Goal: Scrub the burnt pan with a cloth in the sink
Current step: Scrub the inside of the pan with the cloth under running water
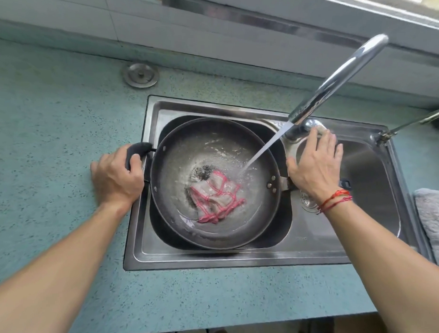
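Note:
A dark round pan (177, 207) rests in the left basin of a steel double sink (210, 260). A black burnt patch (203, 171) shows near its middle. A wet grey cloth with pink stripes (216, 198) lies crumpled in the pan, with nothing holding it. Water streams from the chrome tap (341, 76) onto the pan beside the cloth. My left hand (117, 176) grips the pan's black side handle (139, 148). My right hand (315, 164) lies with fingers spread over the tap's base and the pan's long handle (344, 182).
A teal speckled counter (53, 110) surrounds the sink. A round steel cap (140, 75) sits on the counter behind the sink. A grey towel (433, 218) lies at the right edge. The right basin holds a drain strainer (308, 203). A thin metal rod (414, 120) sticks out at far right.

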### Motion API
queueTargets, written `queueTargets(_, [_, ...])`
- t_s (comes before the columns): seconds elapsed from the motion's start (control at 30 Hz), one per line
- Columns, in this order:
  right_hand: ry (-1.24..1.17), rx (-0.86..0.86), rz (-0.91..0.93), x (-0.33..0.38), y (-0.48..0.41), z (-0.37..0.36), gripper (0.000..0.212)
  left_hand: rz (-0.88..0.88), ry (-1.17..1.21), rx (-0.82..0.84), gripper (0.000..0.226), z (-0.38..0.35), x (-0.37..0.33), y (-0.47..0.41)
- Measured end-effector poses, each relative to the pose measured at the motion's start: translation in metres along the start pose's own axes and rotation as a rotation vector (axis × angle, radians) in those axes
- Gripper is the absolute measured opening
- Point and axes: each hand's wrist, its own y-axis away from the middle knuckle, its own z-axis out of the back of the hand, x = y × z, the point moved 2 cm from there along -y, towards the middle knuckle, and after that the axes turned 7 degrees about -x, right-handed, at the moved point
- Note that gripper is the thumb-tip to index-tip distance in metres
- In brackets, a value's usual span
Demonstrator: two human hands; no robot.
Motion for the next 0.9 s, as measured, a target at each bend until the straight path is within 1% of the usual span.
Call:
queueTargets(0.1, [-0.075,0.008,-0.026,-0.002,-0.004,0.001,0.082,-0.001,0.001,-0.005,0.034,0.001,-0.002,0.0])
queueTargets(0.23, [-0.128,0.084,-0.079,0.002,-0.001,-0.001,0.087,-0.01,0.003,-0.021,0.029,0.003,-0.004,0.001])
queueTargets(0.3, [-0.114,0.056,-0.089,0.006,0.005,-0.001,0.082,-0.01,0.004,-0.019,0.03,0.002,-0.003,0.001])
queueTargets(0.33, [-0.107,0.006,-0.069,0.009,0.008,-0.001,0.075,-0.009,0.005,-0.019,0.03,0.002,-0.003,0.001])
queueTargets(0.4, [-0.133,-0.112,0.015,0.02,0.018,-0.001,0.053,-0.005,0.005,-0.017,0.03,0.001,-0.002,0.001])
queueTargets(0.43, [-0.181,-0.139,0.069,0.027,0.024,-0.002,0.04,-0.006,0.006,-0.016,0.03,0.001,-0.001,0.001])
queueTargets(0.47, [-0.248,-0.135,0.139,0.037,0.031,-0.005,0.03,-0.007,0.007,-0.016,0.029,0.001,-0.001,0.001])
queueTargets(0.5, [-0.309,-0.098,0.223,0.047,0.039,-0.008,0.024,-0.008,0.006,-0.017,0.028,0.001,-0.001,0.001])
queueTargets(0.53, [-0.344,-0.031,0.309,0.058,0.047,-0.012,0.023,-0.008,0.005,-0.017,0.028,0.001,-0.001,0.001])
queueTargets(0.6, [-0.347,0.128,0.463,0.081,0.065,-0.022,0.027,-0.006,0.005,-0.019,0.028,0.002,-0.002,0.001])
queueTargets(0.67, [-0.356,0.218,0.566,0.102,0.082,-0.033,0.034,-0.006,0.011,-0.023,0.028,0.002,-0.001,0.001])
queueTargets(0.77, [-0.342,0.276,0.635,0.123,0.101,-0.048,0.035,-0.007,0.012,-0.022,0.03,0.0,0.0,0.001])
queueTargets(0.83, [-0.356,0.265,0.651,0.13,0.108,-0.055,0.035,0.001,0.013,-0.022,0.031,0.0,0.001,0.001])
queueTargets(0.9, [-0.404,0.218,0.683,0.138,0.113,-0.058,0.034,0.004,0.011,-0.022,0.03,-0.001,0.002,0.001])
